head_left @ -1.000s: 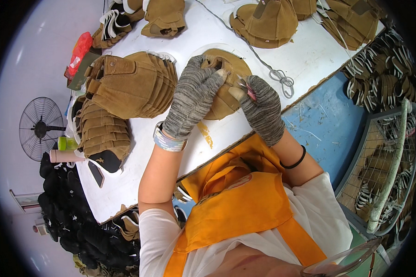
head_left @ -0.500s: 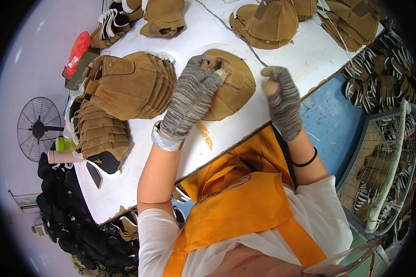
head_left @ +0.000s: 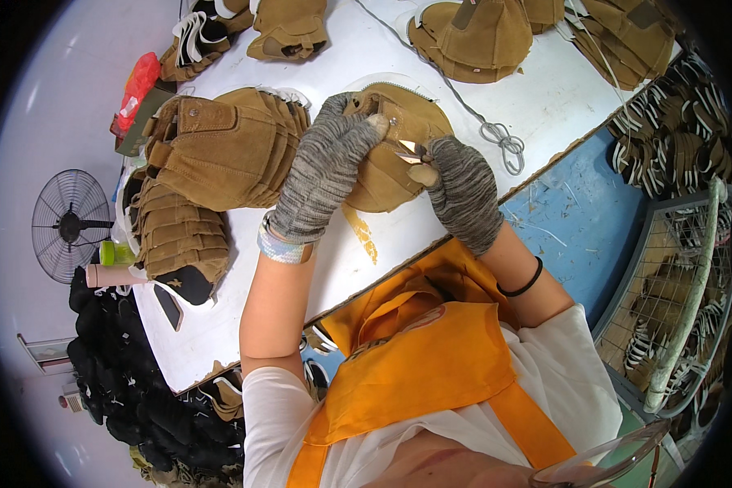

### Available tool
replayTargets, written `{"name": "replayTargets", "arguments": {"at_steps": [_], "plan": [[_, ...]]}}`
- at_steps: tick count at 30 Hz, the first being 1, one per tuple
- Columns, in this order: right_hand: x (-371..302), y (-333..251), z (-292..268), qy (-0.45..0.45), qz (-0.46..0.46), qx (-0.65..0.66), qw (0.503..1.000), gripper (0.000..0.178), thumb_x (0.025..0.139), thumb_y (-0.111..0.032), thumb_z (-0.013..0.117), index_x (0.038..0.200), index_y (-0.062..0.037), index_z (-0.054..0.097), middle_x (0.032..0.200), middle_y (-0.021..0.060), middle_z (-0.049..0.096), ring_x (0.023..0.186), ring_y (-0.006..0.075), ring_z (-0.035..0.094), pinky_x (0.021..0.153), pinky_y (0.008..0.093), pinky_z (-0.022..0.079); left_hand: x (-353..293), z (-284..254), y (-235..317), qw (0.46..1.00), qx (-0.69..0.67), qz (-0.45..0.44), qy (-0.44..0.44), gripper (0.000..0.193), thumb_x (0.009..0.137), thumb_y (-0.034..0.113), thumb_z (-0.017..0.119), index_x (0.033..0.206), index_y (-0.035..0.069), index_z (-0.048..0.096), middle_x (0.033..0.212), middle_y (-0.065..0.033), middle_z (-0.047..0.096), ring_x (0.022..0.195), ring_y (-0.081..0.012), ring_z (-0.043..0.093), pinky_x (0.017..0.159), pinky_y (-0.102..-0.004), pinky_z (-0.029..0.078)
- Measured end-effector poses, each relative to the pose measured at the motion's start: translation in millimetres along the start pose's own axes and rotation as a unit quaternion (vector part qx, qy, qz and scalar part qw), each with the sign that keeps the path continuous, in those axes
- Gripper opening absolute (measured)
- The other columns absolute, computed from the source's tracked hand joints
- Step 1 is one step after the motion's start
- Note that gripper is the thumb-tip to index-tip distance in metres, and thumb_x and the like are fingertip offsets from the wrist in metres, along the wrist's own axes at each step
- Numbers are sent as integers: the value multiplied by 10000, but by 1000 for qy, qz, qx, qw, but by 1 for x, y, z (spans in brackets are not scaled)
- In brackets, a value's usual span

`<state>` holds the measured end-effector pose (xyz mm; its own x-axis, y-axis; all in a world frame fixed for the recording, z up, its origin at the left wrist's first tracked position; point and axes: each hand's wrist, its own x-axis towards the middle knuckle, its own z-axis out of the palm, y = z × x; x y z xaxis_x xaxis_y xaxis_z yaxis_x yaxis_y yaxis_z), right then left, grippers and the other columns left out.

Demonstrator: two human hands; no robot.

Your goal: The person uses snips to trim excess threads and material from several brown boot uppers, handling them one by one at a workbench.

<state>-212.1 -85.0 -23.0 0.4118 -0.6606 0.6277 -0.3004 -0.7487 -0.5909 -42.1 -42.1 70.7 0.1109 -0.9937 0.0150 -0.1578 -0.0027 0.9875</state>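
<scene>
A brown suede shoe upper (head_left: 419, 118) with a white-stitched edge lies on the white table. My left hand (head_left: 321, 175), in a grey striped knit glove with bare fingertips, grips it near its small metal snap, thumb on top. My right hand (head_left: 466, 191), gloved alike, is closed at the upper's right side. A small pointed metal tool (head_left: 410, 152) shows between its thumb and fingers, over the suede. The exact kind of tool is too small to make out.
Left of my hands stand nested brown uppers (head_left: 220, 150), with another stack (head_left: 179, 232) nearer me. More uppers (head_left: 472, 41) lie at the back. A grey cord ends in loops (head_left: 504, 145) near the table's edge. A wire cart (head_left: 667, 293) stands on the right.
My right hand has come leftward from beside the table's edge onto the upper, and the metal tool now shows there. The cord's looped end has come into sight. My left hand keeps its grip.
</scene>
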Motion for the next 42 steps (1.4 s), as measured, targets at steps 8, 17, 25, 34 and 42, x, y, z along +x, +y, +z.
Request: {"name": "replayTargets", "arguments": {"at_steps": [8,17,25,34,42], "plan": [[-1,4,2,7,-8,67,998,224,856,-244,589,842,-20,581,750,153,568,685,330,575,608,403,462,2,-5,-9,996,68,55,-22,359,856,212,621,1151,14,566,1056,-46,593,986,-128,529,903,-249,409],[1,-4,0,-1,37,37,999,186,874,-201,568,852,-17,585,738,147,561,682,336,567,597,405,452,-2,3,0,1000,4,18,-7,393,851,230,628,1167,10,552,1073,-48,589,992,-126,526,900,-254,412],[-7,-4,4,114,25,127,985,217,906,-215,550,930,0,565,764,152,572,677,299,579,597,362,450,0,0,-9,995,86,38,-18,423,851,241,636,1189,8,534,1089,-51,577,1006,-128,519,916,-258,400],[-16,20,-6,241,236,407,849,339,942,-351,480,973,-23,554,775,-9,489,636,70,399,562,206,366,-3,7,-11,976,171,133,-14,292,863,164,610,1117,20,598,1113,-144,577,1054,-279,512,944,-333,408],[-1,-8,-23,164,137,271,939,196,887,-177,616,1041,-57,597,779,-28,519,646,57,432,590,204,397,-6,-12,16,971,191,140,-39,385,830,198,671,1161,27,572,1096,-48,556,1038,-146,507,927,-269,412]]}}
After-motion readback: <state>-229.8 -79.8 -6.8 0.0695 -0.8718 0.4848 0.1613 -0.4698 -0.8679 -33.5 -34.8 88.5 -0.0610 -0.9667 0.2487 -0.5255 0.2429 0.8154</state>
